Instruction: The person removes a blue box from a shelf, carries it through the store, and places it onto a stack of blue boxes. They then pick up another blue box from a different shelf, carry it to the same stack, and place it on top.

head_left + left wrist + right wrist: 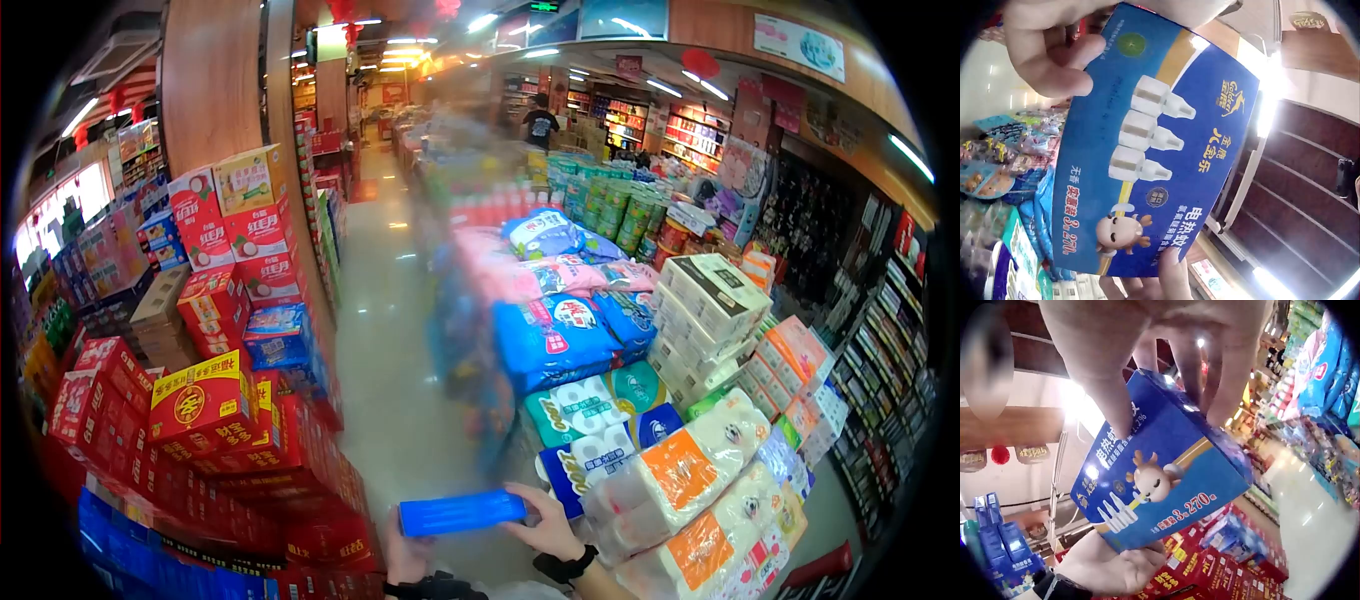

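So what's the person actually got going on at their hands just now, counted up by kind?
Blue box: 1
Hands holding it: 2, the left hand and the right hand
Black wrist straps: 2
Total: 5

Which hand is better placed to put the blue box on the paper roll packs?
Right, probably: the right hand grips the blue box at the end beside the paper roll packs, while the left hand holds the far end, nearer the red cartons.
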Available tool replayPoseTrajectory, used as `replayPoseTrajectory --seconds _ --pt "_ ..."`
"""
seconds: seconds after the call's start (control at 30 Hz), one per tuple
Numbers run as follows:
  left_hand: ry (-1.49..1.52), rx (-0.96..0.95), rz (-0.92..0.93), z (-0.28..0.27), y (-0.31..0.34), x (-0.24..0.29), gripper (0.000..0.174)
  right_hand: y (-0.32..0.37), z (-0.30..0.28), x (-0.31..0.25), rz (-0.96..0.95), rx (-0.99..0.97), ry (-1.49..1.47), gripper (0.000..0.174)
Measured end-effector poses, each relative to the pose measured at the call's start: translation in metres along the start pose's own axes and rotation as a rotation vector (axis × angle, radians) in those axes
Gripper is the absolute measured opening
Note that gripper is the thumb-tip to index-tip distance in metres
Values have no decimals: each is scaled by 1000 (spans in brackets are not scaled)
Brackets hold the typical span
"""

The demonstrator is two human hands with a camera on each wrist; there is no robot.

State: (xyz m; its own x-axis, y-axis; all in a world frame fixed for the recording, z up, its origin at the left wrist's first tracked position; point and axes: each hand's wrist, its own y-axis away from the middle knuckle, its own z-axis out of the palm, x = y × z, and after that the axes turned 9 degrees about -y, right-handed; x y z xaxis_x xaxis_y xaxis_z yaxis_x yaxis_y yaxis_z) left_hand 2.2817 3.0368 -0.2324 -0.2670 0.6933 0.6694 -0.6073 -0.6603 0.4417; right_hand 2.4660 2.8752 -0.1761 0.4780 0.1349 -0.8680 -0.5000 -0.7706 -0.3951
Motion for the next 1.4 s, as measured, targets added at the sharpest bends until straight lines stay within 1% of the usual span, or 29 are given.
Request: replayPoseTrajectory --seconds 0.03,0.1,0.13,0.17,0.27,0.37,0.47,0.57,0.67,0.7,0.77,0.8,0.87,0.97,1.0,1.1,1.2,1.3,1.4 --pt "17 20 21 -4 -2 10 34 -11 10 4 13 -32 -55 58" --pt "94 0 89 -34 -15 16 35 -34 30 10 35 -99 -163 59" --pt "136 -12 125 -43 -23 18 36 -45 40 10 17 -133 -148 59" --pt "138 30 160 -50 -32 17 36 -57 50 8 -3 -166 -130 58" --pt "133 163 255 -37 -22 51 38 -92 75 1 -59 -257 -102 57" --pt "303 259 237 -39 -22 72 39 -119 98 -1 -114 -318 -106 57" --pt "315 74 273 -82 -43 65 43 -130 120 9 -120 -364 -152 56" --pt "276 319 296 -45 -25 91 48 -143 135 24 -110 -412 -183 56" --pt "-19 320 531 -50 -35 95 52 -162 153 46 -121 -470 -188 57" --pt "-12 347 507 -55 -41 97 52 -169 157 54 -123 -497 -179 57" --pt "11 404 451 -65 -56 99 52 -185 169 70 -210 -508 -146 56" --pt "48 392 431 -68 -64 101 52 -195 174 75 -254 -517 -129 56" --pt "122 380 388 -72 -78 105 53 -218 180 74 -218 -550 -151 55" --pt "227 547 456 -79 -111 105 53 -244 190 82 -199 -581 -211 55" --pt "204 544 419 -77 -119 114 53 -256 192 86 -207 -595 -228 54" --pt "164 565 341 -70 -138 137 55 -290 203 93 -86 -677 -339 53" --pt "182 626 370 -61 -157 152 54 -324 214 96 -213 -668 -380 53" --pt "191 695 409 -53 -173 165 53 -350 233 106 -273 -734 -435 56" --pt "199 739 438 -49 -191 178 52 -366 259 114 -236 -854 -533 57"
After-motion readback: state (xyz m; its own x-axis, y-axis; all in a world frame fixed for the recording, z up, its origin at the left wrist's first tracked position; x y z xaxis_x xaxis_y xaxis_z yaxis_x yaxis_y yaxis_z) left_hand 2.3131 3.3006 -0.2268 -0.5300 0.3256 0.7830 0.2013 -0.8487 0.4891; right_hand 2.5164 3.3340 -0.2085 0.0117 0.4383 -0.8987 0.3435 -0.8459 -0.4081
